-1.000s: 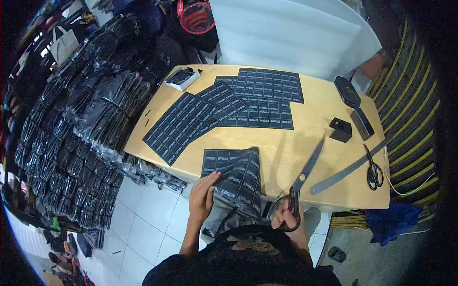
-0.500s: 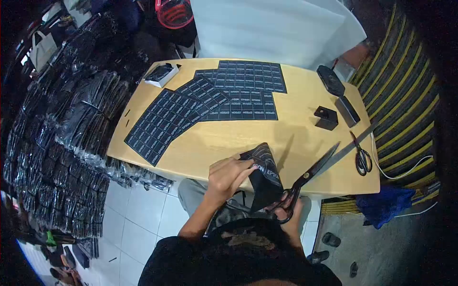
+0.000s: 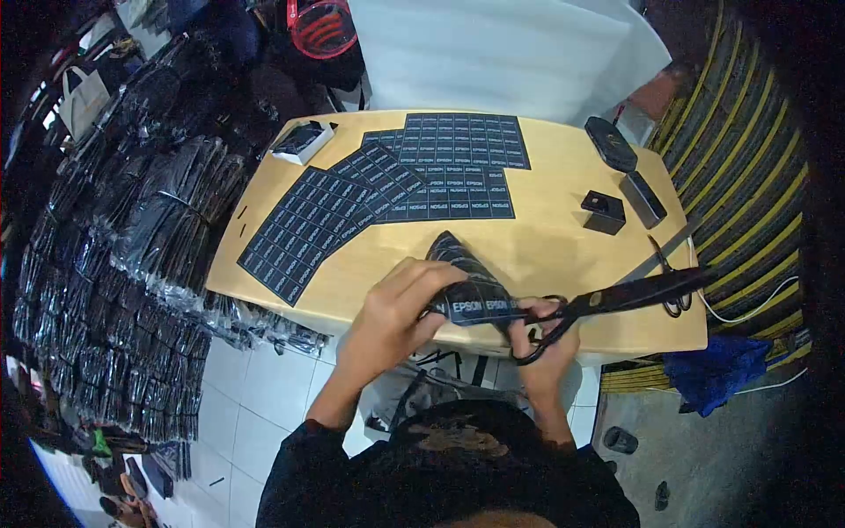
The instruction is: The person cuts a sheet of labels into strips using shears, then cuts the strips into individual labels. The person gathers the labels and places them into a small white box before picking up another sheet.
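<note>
My left hand [image 3: 392, 312] is closed on the left side of a bent black sheet of EPSON labels [image 3: 480, 295], held above the table's front edge. My right hand [image 3: 547, 356] grips large black scissors [image 3: 634, 295] by the handles, its fingers also near the sheet's right end. The blades point right, away from the sheet, and look closed. Farther back, several printed EPSON sheets [image 3: 308, 224] lie overlapping on the table. A second pair of scissors [image 3: 676, 304] rests at the right, partly behind the blades, close to a long flat strip [image 3: 641, 271].
On the wooden table [image 3: 563, 255] stand a small black box [image 3: 603, 213], a dark oblong block [image 3: 643, 200], a black case [image 3: 610, 145] and an open white-edged box [image 3: 304, 143]. Plastic-wrapped stacks [image 3: 167, 211] crowd the left side. A blue cloth [image 3: 715, 374] hangs at the right.
The held sheet has risen and turned, its printed row now facing up. The scissors have swung from pointing up-right to nearly level rightward. Both hands have moved up toward the table.
</note>
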Available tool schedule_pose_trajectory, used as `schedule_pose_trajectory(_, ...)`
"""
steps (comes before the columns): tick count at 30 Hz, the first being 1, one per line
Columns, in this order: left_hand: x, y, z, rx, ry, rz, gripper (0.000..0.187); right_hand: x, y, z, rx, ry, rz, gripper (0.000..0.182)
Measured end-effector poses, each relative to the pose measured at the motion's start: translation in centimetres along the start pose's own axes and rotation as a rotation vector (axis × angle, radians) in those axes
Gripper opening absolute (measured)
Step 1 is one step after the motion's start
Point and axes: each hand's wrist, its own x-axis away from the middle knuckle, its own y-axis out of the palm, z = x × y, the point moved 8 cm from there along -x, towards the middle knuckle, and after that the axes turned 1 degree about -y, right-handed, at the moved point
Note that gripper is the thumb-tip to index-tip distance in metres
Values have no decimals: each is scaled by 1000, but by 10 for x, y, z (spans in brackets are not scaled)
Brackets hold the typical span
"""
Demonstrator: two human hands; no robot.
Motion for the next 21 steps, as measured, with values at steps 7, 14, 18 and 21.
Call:
schedule_pose_trajectory(7,-9,-18,-20,-280,2,-145,39,-58,-26,-18,267,-125,79,24)
schedule_pose_trajectory(14,-39,-34,-23,-408,277,164,25,-97,-22,-32,442,-359,75,27)
schedule_pose_trajectory(18,-17,-31,-29,-519,415,269,15,-92,-36,-24,611,-392,135,20)
schedule_pose_trajectory(21,17,-25,-50,-538,435,205,16,-73,-43,-19,578,-358,118,19)
